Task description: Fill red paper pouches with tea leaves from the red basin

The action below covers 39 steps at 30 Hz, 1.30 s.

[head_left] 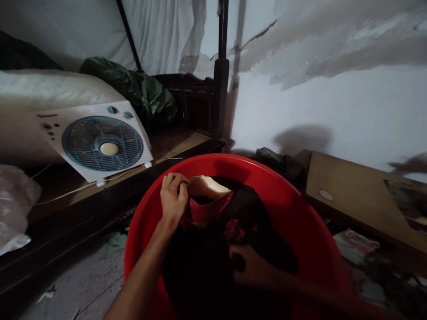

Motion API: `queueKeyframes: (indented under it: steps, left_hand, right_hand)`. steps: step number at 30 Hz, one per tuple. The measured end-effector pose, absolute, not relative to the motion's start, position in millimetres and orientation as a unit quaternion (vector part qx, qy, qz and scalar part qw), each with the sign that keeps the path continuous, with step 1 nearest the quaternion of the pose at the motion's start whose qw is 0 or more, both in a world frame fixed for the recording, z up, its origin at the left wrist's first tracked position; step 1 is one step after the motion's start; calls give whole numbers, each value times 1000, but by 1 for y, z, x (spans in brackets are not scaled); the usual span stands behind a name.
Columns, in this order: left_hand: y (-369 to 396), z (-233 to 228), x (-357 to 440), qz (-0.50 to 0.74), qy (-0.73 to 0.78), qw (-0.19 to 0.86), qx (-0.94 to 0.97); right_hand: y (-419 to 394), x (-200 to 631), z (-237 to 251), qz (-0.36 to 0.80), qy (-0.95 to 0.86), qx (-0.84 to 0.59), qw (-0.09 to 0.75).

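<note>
My left hand [174, 195] grips the rim of an open-topped bag [210, 208], pale inside and reddish outside. Some dark matter shows within it. The bag stands tilted in a large red tub [143, 231], against a heap of dark loose material [200, 271] too dim to name. Over that heap, in deep shadow, my right hand [251, 264] is curled, thumb and fingers closing round a dark spot; whether it holds anything is hidden. Just beyond the right hand lies a small pinkish-red clump [234, 229].
A white box fan [108, 142] leans at the left on a dark wooden bed frame [196, 146], near green cloth [133, 89] and a clear plastic bag [13, 209]. To the right are a wooden board [360, 195] and clutter. Behind the tub rises a cracked wall [333, 102].
</note>
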State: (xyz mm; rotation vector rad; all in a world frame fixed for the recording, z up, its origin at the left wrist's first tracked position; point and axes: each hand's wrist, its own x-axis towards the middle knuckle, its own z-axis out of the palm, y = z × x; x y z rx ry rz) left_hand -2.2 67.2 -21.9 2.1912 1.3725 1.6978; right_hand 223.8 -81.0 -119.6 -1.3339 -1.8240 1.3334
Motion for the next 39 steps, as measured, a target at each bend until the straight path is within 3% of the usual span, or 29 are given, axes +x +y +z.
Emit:
queueKeyframes:
  steps: [7, 11, 16, 18, 23, 25, 30, 32, 35, 39]
  left_hand:
    - [66, -22, -1, 538, 413, 49, 733]
    - [65, -22, -2, 526, 413, 44, 742]
    - [65, -20, -2, 523, 430, 29, 736]
    - [66, -20, -2, 520, 436, 28, 734]
    - [65, -21, 2, 487, 442, 37, 752]
    - [65, -22, 3, 486, 444, 34, 752]
    - [64, -23, 1, 497, 440, 28, 748]
    - [63, -23, 2, 496, 438, 27, 749]
    - [62, -22, 3, 495, 436, 27, 751]
    - [64, -22, 2, 497, 436, 29, 750]
  right_hand:
    - [2, 197, -6, 242, -466, -474, 707]
    - [42, 166, 26, 274, -492, -436, 702]
    - [38, 186, -9, 116, -532, -480, 688]
    - [27, 208, -42, 127, -544, -524, 642]
    - [4, 243, -117, 416, -518, -578, 474]
    - [-7, 245, -133, 457, -567, -563, 391]
    - [-34, 245, -158, 414, -782, -466, 4]
    - [-41, 244, -170, 398, -787, -459, -106]
    - [-46, 238, -184, 393, -788, -449, -151]
    - [-47, 230, -183, 425, -771, -454, -136]
